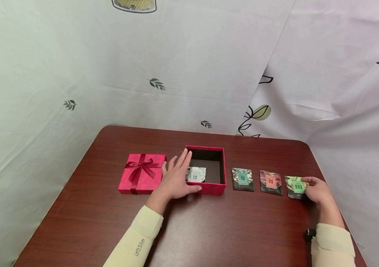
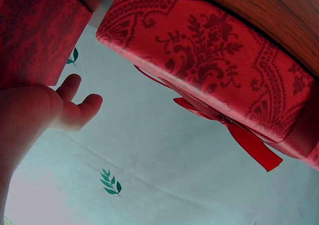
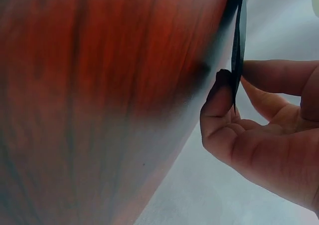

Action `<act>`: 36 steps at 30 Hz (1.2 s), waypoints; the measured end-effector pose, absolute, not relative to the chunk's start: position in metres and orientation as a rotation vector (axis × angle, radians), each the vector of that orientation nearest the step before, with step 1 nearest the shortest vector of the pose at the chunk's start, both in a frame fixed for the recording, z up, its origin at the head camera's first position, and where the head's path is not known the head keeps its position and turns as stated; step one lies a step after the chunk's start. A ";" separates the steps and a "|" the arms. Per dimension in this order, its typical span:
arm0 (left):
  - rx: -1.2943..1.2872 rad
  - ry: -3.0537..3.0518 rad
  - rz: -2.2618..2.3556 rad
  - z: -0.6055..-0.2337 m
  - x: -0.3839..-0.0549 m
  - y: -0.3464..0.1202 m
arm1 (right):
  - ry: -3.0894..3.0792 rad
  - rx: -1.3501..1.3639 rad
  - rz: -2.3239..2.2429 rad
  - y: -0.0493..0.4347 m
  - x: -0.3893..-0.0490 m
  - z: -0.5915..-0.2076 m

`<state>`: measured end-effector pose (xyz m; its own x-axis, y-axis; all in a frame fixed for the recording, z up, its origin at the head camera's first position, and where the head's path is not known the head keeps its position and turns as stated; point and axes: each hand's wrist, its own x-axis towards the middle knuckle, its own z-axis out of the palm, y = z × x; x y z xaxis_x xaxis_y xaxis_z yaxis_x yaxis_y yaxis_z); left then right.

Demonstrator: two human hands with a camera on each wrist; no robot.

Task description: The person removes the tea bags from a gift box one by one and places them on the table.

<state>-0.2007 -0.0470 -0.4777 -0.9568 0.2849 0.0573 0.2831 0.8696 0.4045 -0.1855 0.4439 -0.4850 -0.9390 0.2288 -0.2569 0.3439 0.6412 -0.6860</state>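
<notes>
My left hand (image 1: pixel 176 180) lies against the near left corner of an open red box (image 1: pixel 214 190), fingers stretched along its left side and thumb at its front wall. Inside that box is a white-labelled sachet (image 1: pixel 196 174). At the right, my right hand (image 1: pixel 317 190) pinches the right edge of a green-labelled sachet (image 1: pixel 296 187) between thumb and fingers. In the right wrist view the pinched sachet (image 3: pixel 239 50) shows edge-on, above the tabletop. The left wrist view shows my left hand (image 2: pixel 65 103) at the box wall (image 2: pixel 42 35).
A red box lid (image 1: pixel 142 174) with a dark red ribbon bow sits left of the box. Between the box and my right hand lie a teal-labelled sachet (image 1: pixel 243 179) and a red-labelled sachet (image 1: pixel 271 182). The brown table (image 1: pixel 229 230) meets white patterned cloth behind.
</notes>
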 end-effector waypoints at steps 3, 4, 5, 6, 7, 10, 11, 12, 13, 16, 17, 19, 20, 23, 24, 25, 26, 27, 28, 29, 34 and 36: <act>0.461 3.035 0.657 -0.476 -0.200 -0.047 | 2.723 0.475 -1.168 0.442 -0.186 -0.485; 0.459 3.034 0.654 -0.476 -0.200 -0.047 | 2.725 0.471 -1.156 0.442 -0.186 -0.484; 0.456 3.032 0.651 -0.476 -0.200 -0.047 | 2.722 0.462 -1.148 0.443 -0.186 -0.484; 0.455 3.032 0.647 -0.475 -0.200 -0.047 | 2.722 0.461 -1.141 0.443 -0.186 -0.484; 0.453 3.031 0.645 -0.475 -0.200 -0.047 | 2.721 0.454 -1.131 0.443 -0.186 -0.483; 0.452 3.030 0.645 -0.476 -0.200 -0.047 | 2.718 0.438 -1.106 0.444 -0.187 -0.482; 0.452 3.031 0.644 -0.476 -0.200 -0.047 | 2.717 0.436 -1.106 0.445 -0.187 -0.482; 0.453 3.033 0.645 -0.476 -0.200 -0.047 | 2.719 0.438 -1.104 0.444 -0.187 -0.482; 0.452 3.033 0.649 -0.476 -0.200 -0.047 | 2.717 0.436 -1.100 0.444 -0.187 -0.481; 0.453 3.036 0.645 -0.476 -0.200 -0.047 | 2.712 0.443 -1.100 0.445 -0.188 -0.481; 0.453 3.035 0.641 -0.476 -0.200 -0.047 | 2.710 0.443 -1.101 0.445 -0.187 -0.482; 0.452 3.033 0.635 -0.476 -0.200 -0.047 | 2.712 0.442 -1.097 0.445 -0.187 -0.482; 0.452 3.032 0.630 -0.476 -0.200 -0.047 | 2.715 0.442 -1.096 0.445 -0.187 -0.482; 0.448 3.026 0.622 -0.476 -0.200 -0.047 | 2.729 0.438 -1.088 0.444 -0.186 -0.481; 0.448 3.026 0.621 -0.476 -0.200 -0.047 | 2.742 0.438 -1.075 0.443 -0.186 -0.480; 0.447 3.026 0.621 -0.476 -0.200 -0.047 | 2.751 0.439 -1.064 0.443 -0.186 -0.480; 0.448 3.026 0.622 -0.477 -0.200 -0.047 | 2.759 0.444 -1.054 0.442 -0.185 -0.479; 0.449 3.027 0.626 -0.477 -0.200 -0.047 | 2.766 0.450 -1.046 0.442 -0.185 -0.478; 0.451 3.028 0.629 -0.476 -0.200 -0.047 | 2.772 0.457 -1.042 0.441 -0.185 -0.478; 0.454 3.032 0.631 -0.477 -0.200 -0.047 | 2.776 0.466 -1.039 0.440 -0.184 -0.477; 0.455 3.035 0.641 -0.477 -0.201 -0.047 | 2.786 0.483 -1.056 0.433 -0.181 -0.469; 0.453 3.028 0.645 -0.477 -0.201 -0.047 | 2.797 0.476 -1.056 0.430 -0.179 -0.465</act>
<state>-0.2013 -0.0472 -0.4771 -0.9580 0.2826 0.0479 0.2776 0.8731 0.4008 -0.1793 0.4300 -0.4646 -0.9442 0.2498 -0.2147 0.3293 0.7083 -0.6244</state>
